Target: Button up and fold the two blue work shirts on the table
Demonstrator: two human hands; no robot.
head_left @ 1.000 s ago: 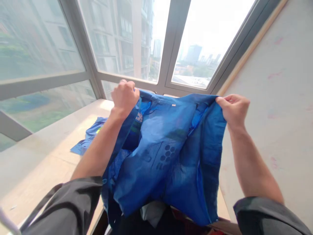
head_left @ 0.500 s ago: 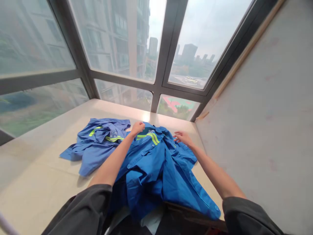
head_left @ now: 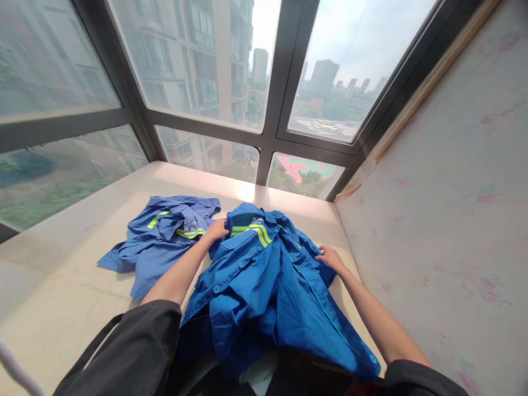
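A deep-blue jacket (head_left: 251, 269) is spread face up on the pale ledge (head_left: 53, 275), with its collar (head_left: 270, 215) turned toward the far edge, beneath the window frame (head_left: 270, 118), and its lower part laid down to the near edge. Its upper part is bracketed by two hands. By the left hand (head_left: 218, 229) the jacket is met at its side, just below the shoulder and beside the yellow-green stripe (head_left: 251, 230); the fingers are curled in there, but whether cloth is pinched between them cannot be told. By the right hand (head_left: 330, 258) the opposite sleeve is touched, near the ledge's right edge, where the wall (head_left: 445, 220) is met; the fingertips are set on the fabric, and whether they are closed on it cannot be made out. Thus the body of the jacket lies between the hands, with most of its length on the near side of them. To the left, a paler blue garment (head_left: 159, 250) is left crumpled on the ledge, partly hidden by the left forearm.
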